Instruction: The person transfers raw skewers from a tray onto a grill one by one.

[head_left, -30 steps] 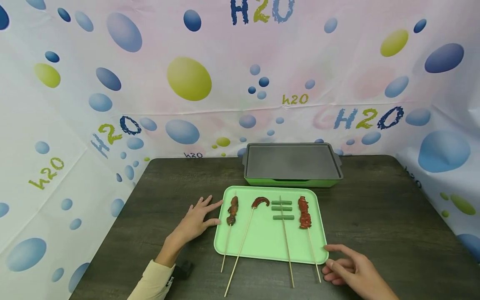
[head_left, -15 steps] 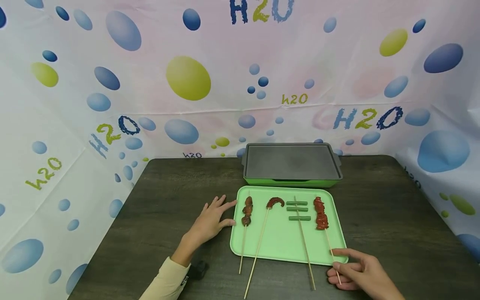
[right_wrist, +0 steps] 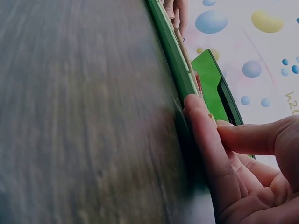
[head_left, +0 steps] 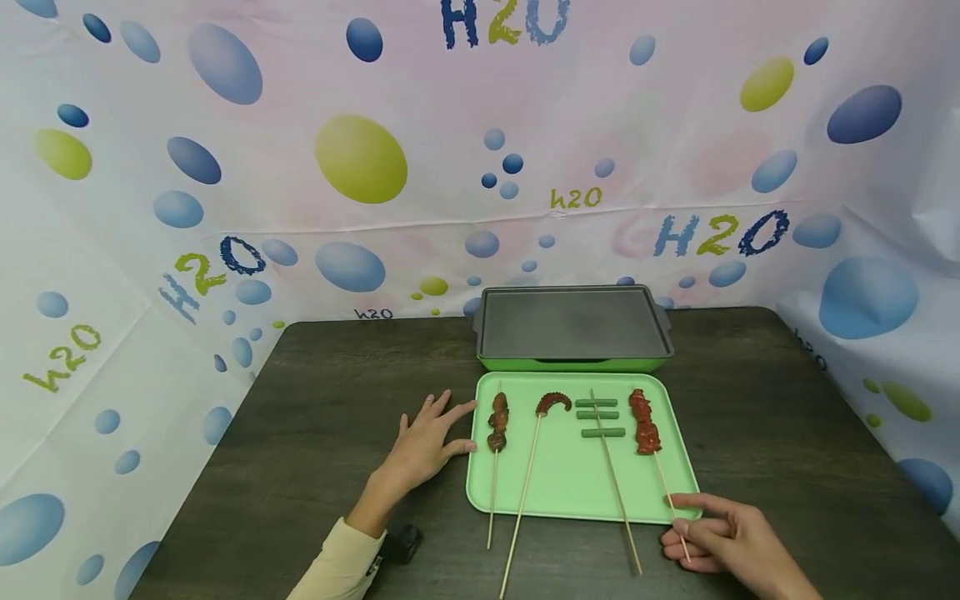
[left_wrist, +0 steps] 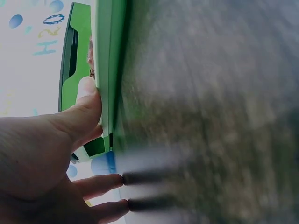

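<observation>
A light green tray (head_left: 555, 492) carries several skewers. At left is a brown meat skewer (head_left: 498, 421), then a curled dark-red tentacle skewer (head_left: 552, 403) and a skewer of green stalk pieces (head_left: 602, 432). The red meat skewer (head_left: 645, 421) lies farthest right. My left hand (head_left: 416, 450) is spread, with thumb and index fingertips at the tray's left rim. In the left wrist view the thumb (left_wrist: 86, 93) overlaps the tray's edge. By the near right corner, my right hand (head_left: 731, 537) pinches the red meat skewer's stick between thumb and index finger, its other fingers curled.
Directly behind the tray stands a green grill with a flat grey plate (head_left: 573, 323). Dark wooden table (head_left: 360, 375) extends to both sides. A curtain (head_left: 420, 83) with blue and green dots hangs at the back and sides. A small black object (head_left: 401, 543) sits by my left wrist.
The tray, with its skewers, has slid right, my left hand following at its left rim. My right hand has shifted slightly right, from the tray's corner to the red meat skewer's stick.
</observation>
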### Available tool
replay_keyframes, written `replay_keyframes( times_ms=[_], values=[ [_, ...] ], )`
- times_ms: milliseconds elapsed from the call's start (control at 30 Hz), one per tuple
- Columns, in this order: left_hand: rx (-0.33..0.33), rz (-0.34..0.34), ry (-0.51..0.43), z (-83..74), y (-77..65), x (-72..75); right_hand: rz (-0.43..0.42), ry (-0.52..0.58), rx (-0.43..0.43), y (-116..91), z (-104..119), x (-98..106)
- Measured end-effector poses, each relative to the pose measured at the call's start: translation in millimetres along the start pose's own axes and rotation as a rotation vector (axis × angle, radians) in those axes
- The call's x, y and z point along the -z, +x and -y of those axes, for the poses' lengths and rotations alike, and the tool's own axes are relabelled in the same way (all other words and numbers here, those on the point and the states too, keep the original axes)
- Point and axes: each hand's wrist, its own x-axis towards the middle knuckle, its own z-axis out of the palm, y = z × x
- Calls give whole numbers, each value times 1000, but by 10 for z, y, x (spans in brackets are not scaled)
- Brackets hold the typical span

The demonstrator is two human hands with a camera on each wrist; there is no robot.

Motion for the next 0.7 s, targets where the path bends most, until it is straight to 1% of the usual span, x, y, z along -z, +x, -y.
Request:
replay_keyframes(
  times_ms=[100,267,467,600,700],
  values=[
    [2,7,-4,-16,11,17,-11,6,-4,1,10,4],
    [12,23,-13,-38,24,43,-10,21,14,-9,12,9],
    [14,31,-14,1,41,53,-19,42,40,-58,54,-23],
    [4,28,-3,23,51,59,-33,44,66,-88,119,-80],
    [-2,34,3,34,58,61,-32,24,114,-83,168,-147]
  ],
)
